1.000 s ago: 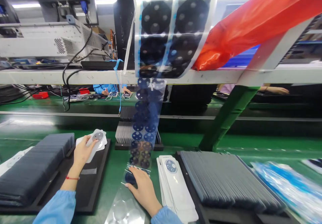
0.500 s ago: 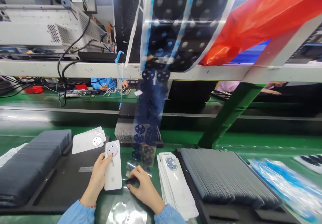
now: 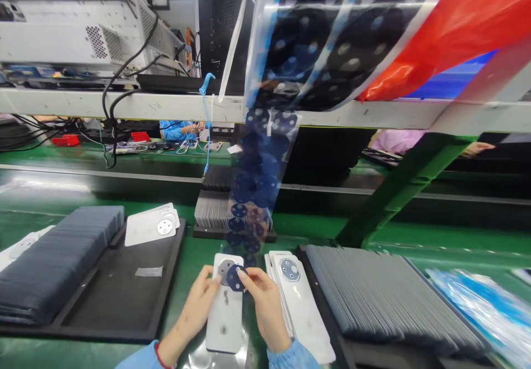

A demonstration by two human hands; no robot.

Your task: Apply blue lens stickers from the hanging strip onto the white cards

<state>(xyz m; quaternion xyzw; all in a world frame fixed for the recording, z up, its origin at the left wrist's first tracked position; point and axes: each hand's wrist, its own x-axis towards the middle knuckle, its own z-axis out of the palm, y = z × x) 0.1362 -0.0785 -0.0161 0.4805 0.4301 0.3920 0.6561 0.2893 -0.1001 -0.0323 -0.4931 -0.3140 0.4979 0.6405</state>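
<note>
My left hand (image 3: 194,308) grips a white phone back cover (image 3: 225,322) by its left edge, thumb beside the round grey camera area (image 3: 225,268). Pinched in my right hand (image 3: 265,305) is a dark blue round film (image 3: 235,279) with small holes. It lies over the right part of the camera area; whether it touches the cover I cannot tell. Right of my hands, several white phone back covers (image 3: 305,308) are piled up. Behind the held cover hangs a clear strip of dark round films (image 3: 259,183).
A black tray (image 3: 120,297) at left bears a grey stack (image 3: 66,264) and white back covers (image 3: 143,228). Grey sheets (image 3: 385,291) fill another tray at right, near blue-and-clear plastic (image 3: 481,302). A green post (image 3: 398,197) and white shelf beam (image 3: 166,106) stand ahead. Co-workers sit beyond.
The held cover has moved right and nearer to me. My right hand has come up from the strip's lower end to the cover's camera area, with a dark film now visible in its fingers.
</note>
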